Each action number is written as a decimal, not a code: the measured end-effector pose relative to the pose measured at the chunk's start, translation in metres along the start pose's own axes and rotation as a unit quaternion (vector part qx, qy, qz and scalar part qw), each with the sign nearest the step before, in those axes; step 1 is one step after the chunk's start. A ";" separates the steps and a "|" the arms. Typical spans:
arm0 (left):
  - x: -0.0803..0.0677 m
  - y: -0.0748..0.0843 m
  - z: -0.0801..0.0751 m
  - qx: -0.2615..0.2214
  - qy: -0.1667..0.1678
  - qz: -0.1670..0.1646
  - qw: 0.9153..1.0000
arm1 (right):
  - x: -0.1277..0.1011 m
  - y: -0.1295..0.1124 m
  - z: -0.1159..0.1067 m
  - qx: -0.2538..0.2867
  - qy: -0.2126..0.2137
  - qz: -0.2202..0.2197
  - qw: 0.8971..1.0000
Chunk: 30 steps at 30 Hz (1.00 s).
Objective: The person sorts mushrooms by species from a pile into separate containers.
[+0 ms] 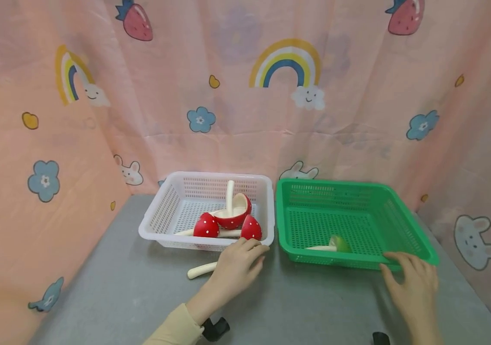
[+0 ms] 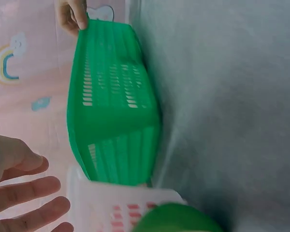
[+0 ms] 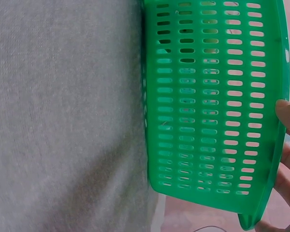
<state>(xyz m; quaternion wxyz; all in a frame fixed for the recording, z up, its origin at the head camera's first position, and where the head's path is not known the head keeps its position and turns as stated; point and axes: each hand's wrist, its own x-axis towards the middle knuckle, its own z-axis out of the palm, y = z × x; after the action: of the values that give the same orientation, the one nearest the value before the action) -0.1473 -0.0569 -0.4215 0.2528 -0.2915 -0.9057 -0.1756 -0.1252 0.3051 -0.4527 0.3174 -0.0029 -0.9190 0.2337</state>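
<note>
My left hand (image 1: 249,250) lies over a toy mushroom on the grey table, and only its cream stem (image 1: 200,270) sticks out to the left. In the left wrist view its fingers (image 2: 26,193) are straight and spread, with a green cap (image 2: 176,218) below the palm. The fingertips touch the front right corner of the white basket (image 1: 150,230), which holds three red mushrooms (image 1: 205,225). My right hand (image 1: 394,266) holds the front right rim of the green basket (image 1: 284,215), fingers (image 3: 289,116) on top and thumb on the outer wall. One green mushroom (image 1: 339,243) lies inside.
The two baskets stand side by side at the back of the grey table (image 1: 314,306). A pink patterned curtain (image 1: 237,110) closes in the back and both sides. Bare table lies in front of the baskets and to the left of the white one.
</note>
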 end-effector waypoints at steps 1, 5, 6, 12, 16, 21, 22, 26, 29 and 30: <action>-0.005 -0.002 -0.001 0.007 0.005 -0.003 1.000 | 0.000 0.000 0.000 0.002 0.004 -0.004 1.000; -0.022 -0.014 -0.003 0.026 0.020 -0.021 0.999 | 0.001 0.000 0.000 0.002 0.010 -0.007 1.000; -0.026 -0.017 -0.004 0.029 0.021 -0.028 0.999 | 0.001 -0.001 0.000 0.000 0.008 -0.004 1.000; -0.046 -0.039 -0.004 0.047 0.029 -0.054 0.997 | 0.000 -0.002 0.000 -0.003 0.000 0.008 1.000; -0.056 -0.052 -0.002 0.067 0.042 -0.052 0.995 | 0.000 -0.003 0.000 -0.003 -0.003 0.011 1.000; -0.064 -0.064 -0.002 0.083 0.014 -0.061 0.995 | 0.000 -0.003 -0.001 -0.006 -0.012 0.019 1.000; -0.065 -0.065 -0.002 0.085 0.004 -0.064 0.994 | 0.000 -0.003 -0.001 -0.006 -0.014 0.021 1.000; -0.070 -0.072 -0.002 0.096 -0.031 -0.069 0.993 | 0.000 -0.004 -0.002 -0.005 -0.014 0.020 1.000; -0.073 -0.077 0.000 0.098 -0.042 -0.065 0.992 | 0.000 -0.003 -0.001 -0.004 -0.014 0.020 1.000; -0.074 -0.078 0.000 0.097 -0.044 -0.063 0.992 | 0.000 -0.003 -0.001 -0.004 -0.014 0.020 1.000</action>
<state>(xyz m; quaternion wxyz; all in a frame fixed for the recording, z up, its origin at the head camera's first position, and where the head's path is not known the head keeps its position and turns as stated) -0.1435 -0.1490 -0.4763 0.2285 -0.2152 -0.9452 -0.0896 -0.1239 0.3024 -0.4510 0.2998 -0.0189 -0.9241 0.2363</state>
